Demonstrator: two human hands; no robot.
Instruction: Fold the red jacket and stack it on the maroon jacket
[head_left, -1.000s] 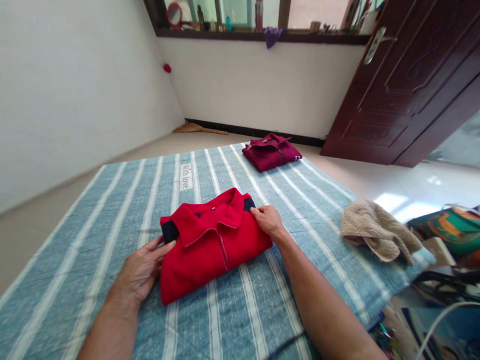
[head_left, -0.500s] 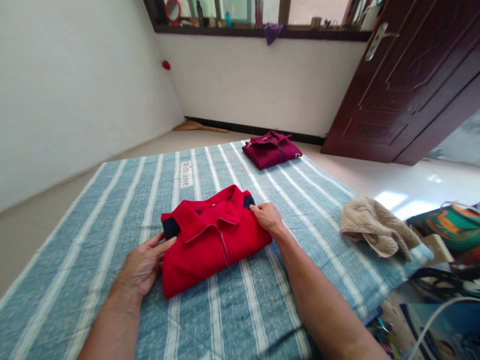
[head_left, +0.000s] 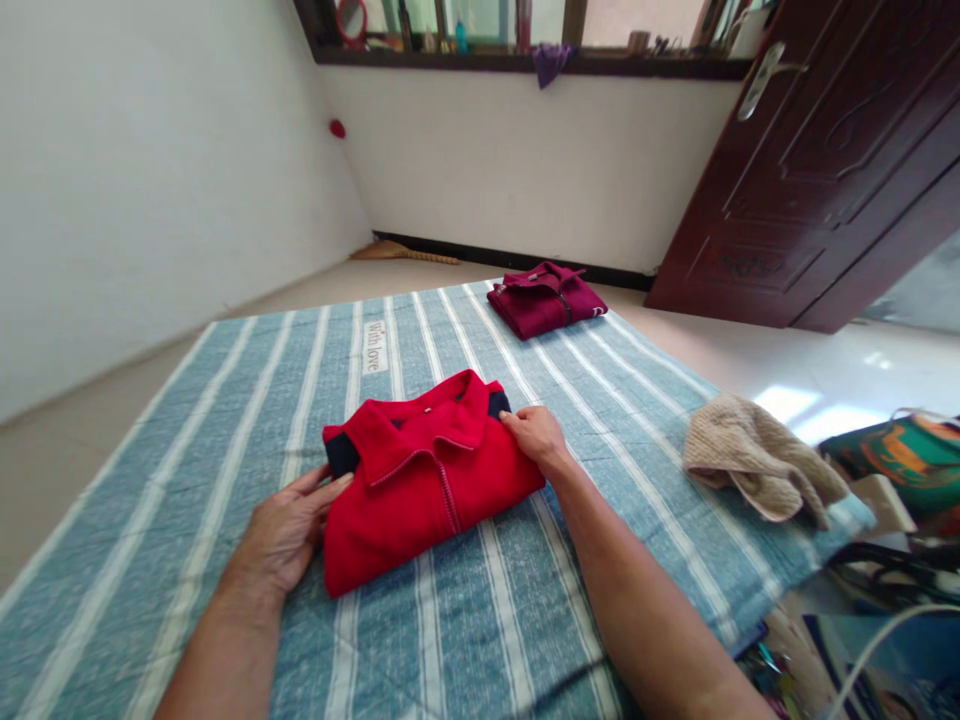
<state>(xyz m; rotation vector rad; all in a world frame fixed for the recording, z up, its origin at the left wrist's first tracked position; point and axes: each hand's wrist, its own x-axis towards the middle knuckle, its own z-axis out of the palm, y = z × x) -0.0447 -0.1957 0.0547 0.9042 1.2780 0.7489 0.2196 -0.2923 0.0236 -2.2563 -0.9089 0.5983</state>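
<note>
A folded red zip-up jacket [head_left: 427, 500] with navy shoulder patches lies on the blue and white striped cloth [head_left: 442, 640], collar toward the far side. At its left edge is my left hand [head_left: 289, 530], one finger or thumb over the top and the rest beside or under the fabric. My right hand [head_left: 534, 435] pinches the right edge by the navy patch, thumb on top and fingers hidden beneath. Farther back rests a folded maroon jacket [head_left: 546, 300] with a dark zip.
A crumpled beige towel [head_left: 757, 455] lies near the right corner of the striped cloth. Beyond that corner are a green and orange bag [head_left: 900, 460] and cables. A broom [head_left: 405, 252] lies on the floor by the wall; a dark red door [head_left: 817, 180] stands at right.
The view has shifted very slightly. Both hands keep the same hold at the red jacket's sides, and the jacket has not visibly moved on the cloth.
</note>
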